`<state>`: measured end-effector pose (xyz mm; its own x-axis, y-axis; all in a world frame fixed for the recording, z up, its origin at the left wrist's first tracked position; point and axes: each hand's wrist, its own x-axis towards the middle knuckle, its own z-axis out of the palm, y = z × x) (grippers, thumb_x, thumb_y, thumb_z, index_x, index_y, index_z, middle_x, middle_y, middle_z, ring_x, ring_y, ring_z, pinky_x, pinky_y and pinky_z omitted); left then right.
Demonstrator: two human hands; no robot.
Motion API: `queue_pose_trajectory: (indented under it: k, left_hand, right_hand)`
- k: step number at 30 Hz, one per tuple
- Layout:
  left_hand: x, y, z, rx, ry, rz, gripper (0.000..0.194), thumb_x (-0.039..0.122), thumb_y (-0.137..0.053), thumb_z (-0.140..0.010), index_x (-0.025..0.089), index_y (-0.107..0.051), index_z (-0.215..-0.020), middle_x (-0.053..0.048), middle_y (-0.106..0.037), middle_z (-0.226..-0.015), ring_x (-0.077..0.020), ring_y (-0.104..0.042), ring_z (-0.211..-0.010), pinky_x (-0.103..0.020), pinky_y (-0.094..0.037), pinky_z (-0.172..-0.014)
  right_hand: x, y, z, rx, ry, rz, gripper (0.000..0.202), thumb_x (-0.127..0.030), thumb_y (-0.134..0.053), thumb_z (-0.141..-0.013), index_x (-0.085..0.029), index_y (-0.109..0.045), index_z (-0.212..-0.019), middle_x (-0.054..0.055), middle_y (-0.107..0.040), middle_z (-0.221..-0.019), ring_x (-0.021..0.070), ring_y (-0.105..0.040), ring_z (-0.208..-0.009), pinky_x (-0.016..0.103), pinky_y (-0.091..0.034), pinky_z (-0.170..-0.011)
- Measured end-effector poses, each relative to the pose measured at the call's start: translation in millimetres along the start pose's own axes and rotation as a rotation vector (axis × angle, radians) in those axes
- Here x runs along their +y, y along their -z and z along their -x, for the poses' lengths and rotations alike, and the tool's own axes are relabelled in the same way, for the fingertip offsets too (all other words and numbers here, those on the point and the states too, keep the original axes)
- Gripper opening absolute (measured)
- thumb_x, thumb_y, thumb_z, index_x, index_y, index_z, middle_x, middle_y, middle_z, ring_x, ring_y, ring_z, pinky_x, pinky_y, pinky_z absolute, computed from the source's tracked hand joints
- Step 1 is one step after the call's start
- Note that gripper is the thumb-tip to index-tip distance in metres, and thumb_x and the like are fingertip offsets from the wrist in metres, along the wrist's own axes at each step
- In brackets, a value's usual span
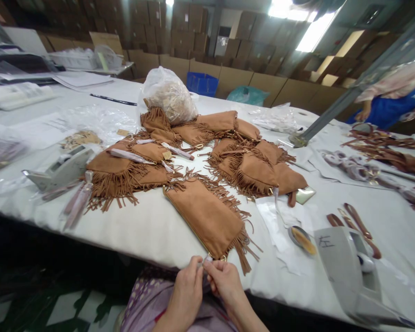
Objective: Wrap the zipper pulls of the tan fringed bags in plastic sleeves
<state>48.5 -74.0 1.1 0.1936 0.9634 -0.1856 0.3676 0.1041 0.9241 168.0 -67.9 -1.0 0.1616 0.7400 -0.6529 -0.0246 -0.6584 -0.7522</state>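
A brown fringed pouch [207,214] lies slantwise at the table's front edge, its zipper along the left side and a gold ring at its near corner. Just below that corner my left hand [190,288] and my right hand [224,283] meet, fingertips pinched together. A small whitish piece shows between them at the zipper end; its shape is mostly hidden by the fingers. More fringed pouches lie in a left pile [124,161] and a right pile [259,168], some with wrapped straps on them.
A grey tape dispenser [349,267] stands at the right, beside a tape roll [301,240] and brown straps [361,221]. Another dispenser [64,168] is at the left. Behind the pouches sits a filled plastic bag [169,94]. A metal post [332,110] rises right; beyond it is a person in blue.
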Motion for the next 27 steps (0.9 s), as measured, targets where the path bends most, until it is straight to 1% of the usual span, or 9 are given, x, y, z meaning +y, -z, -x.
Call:
queue_pose_trajectory:
  k: [2, 4, 8, 11, 15, 17, 20, 23, 27]
  left_hand:
    - [-2, 1.1, -2, -0.019, -0.010, 0.002, 0.024, 0.029, -0.032, -0.091, 0.020, -0.054, -0.088, -0.005, -0.064, -0.077, -0.0193, -0.059, -0.072, -0.029, -0.038, -0.067]
    - [-6, 1.8, -6, -0.012, 0.055, 0.056, 0.026, 0.034, -0.037, -0.090, 0.020, -0.053, -0.076, -0.004, -0.061, -0.066, -0.0169, -0.056, -0.063, -0.028, -0.038, -0.063]
    - [-12, 3.4, -17, -0.165, 0.401, 0.443, 0.036, 0.055, -0.053, -0.075, 0.021, -0.044, -0.065, 0.006, -0.044, -0.046, -0.0066, -0.028, -0.034, -0.021, -0.021, -0.039]
    - [-11, 5.0, -23, -0.287, 0.531, 0.634, 0.043, 0.060, -0.060, -0.063, 0.021, -0.042, -0.065, 0.009, -0.040, -0.046, -0.0027, -0.013, -0.033, -0.020, -0.008, -0.036]
    - [-9, 7.6, -25, -0.246, 0.475, 0.576, 0.042, 0.060, -0.057, -0.067, 0.020, -0.043, -0.065, 0.010, -0.038, -0.045, -0.0034, -0.015, -0.033, -0.021, -0.009, -0.036]
    - [-8, 9.8, -25, -0.172, 0.408, 0.473, 0.039, 0.058, -0.052, -0.073, 0.020, -0.043, -0.063, 0.009, -0.037, -0.044, -0.0053, -0.021, -0.034, -0.021, -0.014, -0.038]
    - [-6, 12.3, -22, -0.040, 0.180, 0.172, 0.033, 0.045, -0.046, -0.082, 0.019, -0.047, -0.062, 0.004, -0.044, -0.050, -0.0106, -0.040, -0.047, -0.023, -0.027, -0.049]
    - [-4, 10.5, -16, 0.017, -0.035, -0.123, 0.027, 0.032, -0.037, -0.089, 0.020, -0.049, -0.069, 0.000, -0.053, -0.061, -0.0151, -0.050, -0.058, -0.027, -0.031, -0.058]
    - [-2, 3.9, -5, 0.020, -0.113, -0.233, 0.025, 0.026, -0.030, -0.092, 0.022, -0.046, -0.073, -0.002, -0.057, -0.066, -0.0178, -0.054, -0.063, -0.029, -0.032, -0.060]
  right_hand:
    - [2, 1, -1, -0.005, 0.014, 0.011, 0.038, -0.049, -0.060, -0.069, -0.019, -0.047, -0.050, -0.008, -0.039, -0.028, 0.0049, -0.029, -0.026, 0.020, -0.019, -0.034]
    - [3, 3, -2, -0.015, 0.038, 0.020, 0.038, -0.049, -0.059, -0.070, -0.019, -0.048, -0.050, -0.007, -0.039, -0.028, 0.0048, -0.029, -0.027, 0.020, -0.020, -0.034]
    - [5, 7, -1, -0.052, 0.081, 0.011, 0.038, -0.051, -0.063, -0.067, -0.018, -0.050, -0.054, -0.006, -0.046, -0.035, 0.0052, -0.034, -0.031, 0.020, -0.023, -0.035]
    - [2, 10, 1, -0.117, 0.127, -0.030, 0.039, -0.053, -0.066, -0.065, -0.016, -0.054, -0.060, -0.004, -0.054, -0.043, 0.0066, -0.043, -0.037, 0.019, -0.031, -0.039]
    - [-2, 18, 9, -0.152, 0.153, -0.029, 0.040, -0.053, -0.064, -0.066, -0.014, -0.059, -0.068, 0.000, -0.061, -0.054, 0.0078, -0.050, -0.040, 0.019, -0.035, -0.041]
    - [-2, 25, 14, -0.074, 0.139, 0.007, 0.040, -0.053, -0.060, -0.069, -0.013, -0.061, -0.074, 0.002, -0.065, -0.060, 0.0086, -0.051, -0.039, 0.019, -0.033, -0.037]
    - [-2, 30, 23, 0.067, 0.135, 0.001, 0.041, -0.050, -0.060, -0.070, -0.013, -0.060, -0.089, 0.002, -0.066, -0.062, 0.0092, -0.050, -0.034, 0.019, -0.029, -0.034]
    - [-6, 21, 29, 0.054, 0.106, -0.151, 0.059, -0.043, -0.066, -0.066, -0.012, -0.049, -0.113, 0.001, -0.066, -0.061, 0.0101, -0.050, -0.035, 0.019, -0.030, -0.034]
    - [-11, -2, 30, -0.016, 0.112, -0.430, 0.084, -0.033, -0.075, -0.063, -0.015, -0.031, -0.132, -0.004, -0.062, -0.058, 0.0104, -0.054, -0.046, 0.017, -0.035, -0.041]
